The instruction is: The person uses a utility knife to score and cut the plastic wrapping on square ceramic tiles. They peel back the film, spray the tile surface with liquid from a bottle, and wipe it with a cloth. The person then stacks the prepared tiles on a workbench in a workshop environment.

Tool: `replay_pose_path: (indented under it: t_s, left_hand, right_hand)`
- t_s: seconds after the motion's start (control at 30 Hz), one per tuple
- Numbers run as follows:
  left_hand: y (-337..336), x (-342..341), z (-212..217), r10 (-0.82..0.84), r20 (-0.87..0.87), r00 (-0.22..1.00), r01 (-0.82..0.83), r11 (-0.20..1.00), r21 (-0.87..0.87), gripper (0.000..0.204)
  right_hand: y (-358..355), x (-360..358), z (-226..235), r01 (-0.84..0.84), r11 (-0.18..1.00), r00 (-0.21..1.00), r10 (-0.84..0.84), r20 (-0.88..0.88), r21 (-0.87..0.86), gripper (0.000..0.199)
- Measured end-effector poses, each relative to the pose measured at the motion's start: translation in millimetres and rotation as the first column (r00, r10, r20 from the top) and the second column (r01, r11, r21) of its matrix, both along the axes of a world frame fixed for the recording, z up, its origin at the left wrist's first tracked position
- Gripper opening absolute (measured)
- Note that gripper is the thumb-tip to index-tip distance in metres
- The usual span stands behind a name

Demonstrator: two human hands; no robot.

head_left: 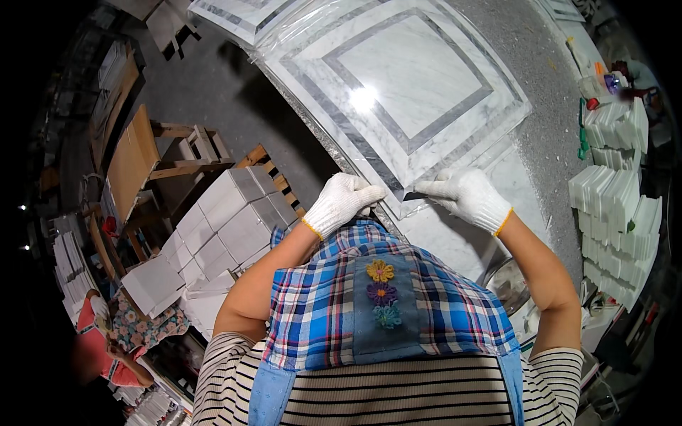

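A white marble panel (393, 71) with grey inlaid bands lies on the table in front of me, one corner pointing toward my body. My left hand (344, 204), in a white knitted glove, is at the panel's left edge beside that corner. Its fingers are curled and the thumb points right; what they may hold is hidden. My right hand (463, 199), gloved the same way, is closed at the other side of the corner. At its fingertips is a small dark flat piece (412, 196), touching the marble; I cannot tell whether it is stone or a blade.
White boxes (227, 220) are stacked on a wooden pallet at the left. Rows of white tile pieces (614, 213) stand along the right. A round metal bowl (508, 284) is near my right forearm. Another person (117, 341) is at the lower left.
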State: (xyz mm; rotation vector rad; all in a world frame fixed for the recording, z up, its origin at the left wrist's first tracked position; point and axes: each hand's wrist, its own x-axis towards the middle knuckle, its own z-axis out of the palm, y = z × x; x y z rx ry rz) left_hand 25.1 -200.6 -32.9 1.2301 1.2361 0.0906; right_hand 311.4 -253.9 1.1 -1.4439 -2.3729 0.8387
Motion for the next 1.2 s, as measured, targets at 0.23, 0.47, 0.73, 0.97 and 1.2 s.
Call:
replay_pose_path:
  t_s: [0.23,0.47,0.73,0.97,1.2]
  left_hand:
    - [-1.9,-1.0,-3.3,0.035,0.04,0.999,-0.035,0.999,-0.009,0.038]
    - [-0.2,-1.2,0.2,0.009,0.02,1.0,-0.009,1.0,-0.006,0.038]
    - [-0.8,-2.7,-3.6,0.005,0.026,1.0,-0.005,1.0,-0.001,0.038]
    - [-0.2,-1.8,-2.5,0.013,0.023,1.0,-0.013,1.0,-0.012,0.037]
    - [1.1,-3.3,-8.0,-0.026,-0.012,1.0,0.026,1.0,-0.006,0.037]
  right_hand:
    - [0.4,-1.1,-1.5,-0.043,0.998,0.993,0.039,0.11,0.037,0.028]
    - [-0.3,-0.5,-6.4,-0.038,0.996,0.999,0.036,0.031,0.079,0.03]
    - [0.7,2.7,-5.9,-0.033,0.999,0.999,0.033,0.036,0.014,0.024]
    - [1.0,-2.2,-6.1,-0.078,0.992,0.993,0.068,0.098,0.102,0.03]
    - [4.8,-3.8,-1.1,-0.166,0.982,0.968,0.145,0.204,0.09,0.04]
